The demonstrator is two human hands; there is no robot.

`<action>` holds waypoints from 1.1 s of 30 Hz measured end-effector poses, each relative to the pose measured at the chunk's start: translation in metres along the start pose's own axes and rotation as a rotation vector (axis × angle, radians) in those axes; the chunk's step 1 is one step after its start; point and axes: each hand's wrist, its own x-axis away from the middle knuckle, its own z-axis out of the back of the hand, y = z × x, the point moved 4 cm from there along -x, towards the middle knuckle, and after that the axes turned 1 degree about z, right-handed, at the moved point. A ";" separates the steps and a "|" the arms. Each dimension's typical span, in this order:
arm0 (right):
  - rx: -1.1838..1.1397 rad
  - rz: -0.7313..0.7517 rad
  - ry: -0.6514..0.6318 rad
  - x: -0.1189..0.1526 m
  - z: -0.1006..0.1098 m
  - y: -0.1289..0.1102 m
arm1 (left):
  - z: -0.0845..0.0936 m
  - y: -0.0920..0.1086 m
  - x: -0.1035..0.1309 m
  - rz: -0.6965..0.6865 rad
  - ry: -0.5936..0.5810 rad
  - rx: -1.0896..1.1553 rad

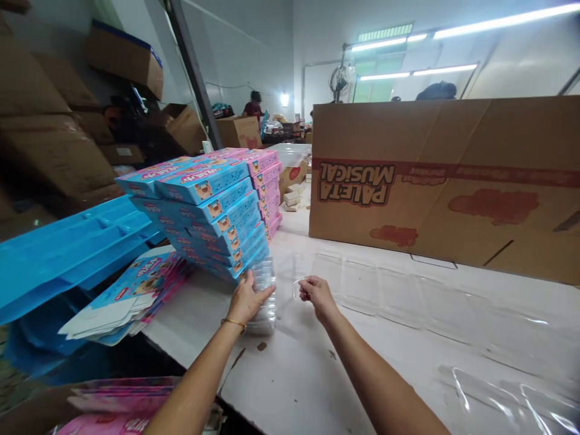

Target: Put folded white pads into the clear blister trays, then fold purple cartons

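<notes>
Head camera: a large brown carton (444,187) fills the upper right, blocking the table (362,386) beyond it, while blue and pink boxes (208,205) stand piled left of centre, above flattened sleeves (131,290). A row of clear trays (399,296) runs toward the right edge. At mid-frame, the left hand (247,300) grips the stack of clear plastic (263,296) just beside its palm — the right hand (317,294) pinches a single clear piece (297,289) at its fingertips, right of that stack.
</notes>
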 end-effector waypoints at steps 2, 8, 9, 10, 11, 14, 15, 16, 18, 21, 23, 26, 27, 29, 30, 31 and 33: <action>0.084 0.007 -0.003 -0.016 0.004 -0.009 | 0.009 -0.011 0.010 0.016 0.005 0.002; 0.514 0.049 0.067 -0.053 0.011 -0.019 | 0.015 -0.029 0.030 0.040 -0.008 0.049; 0.605 0.073 0.091 -0.054 0.013 -0.019 | 0.015 -0.031 0.031 0.049 -0.010 0.053; 0.696 0.108 0.111 -0.052 0.014 -0.019 | 0.014 -0.032 0.030 0.053 -0.011 0.056; 0.783 0.153 0.119 -0.050 0.013 -0.018 | 0.014 -0.033 0.030 0.055 -0.010 0.058; 1.005 0.312 0.048 -0.036 -0.002 -0.008 | 0.015 -0.032 0.031 0.047 0.001 0.057; 1.063 0.354 0.011 -0.032 -0.009 -0.003 | 0.016 -0.030 0.032 0.037 0.004 0.056; 1.114 0.386 -0.021 -0.028 -0.016 0.001 | 0.016 -0.029 0.035 0.028 0.006 0.054; 1.192 0.425 -0.047 -0.022 -0.027 0.009 | 0.018 -0.027 0.043 0.021 0.000 0.046; 1.254 0.456 -0.035 -0.009 -0.036 0.007 | 0.018 -0.026 0.059 0.035 -0.039 0.032; 1.276 0.474 -0.008 0.009 -0.036 -0.002 | 0.017 -0.025 0.071 0.035 -0.079 0.038; 1.021 0.438 0.048 0.059 -0.025 -0.012 | 0.011 -0.015 0.092 0.015 -0.128 0.104; 0.844 0.395 0.052 0.080 -0.019 -0.010 | 0.008 -0.009 0.099 0.006 -0.142 0.143; 0.463 0.244 0.015 0.124 -0.007 0.005 | -0.001 0.009 0.116 -0.022 -0.179 0.239; 0.311 0.143 -0.023 0.145 -0.002 0.017 | -0.006 0.019 0.125 -0.040 -0.202 0.289; 0.160 0.019 -0.032 0.163 0.003 0.031 | -0.012 0.030 0.134 -0.065 -0.236 0.339; -0.046 -0.114 0.076 0.188 0.017 0.053 | -0.026 0.049 0.152 -0.084 -0.319 0.440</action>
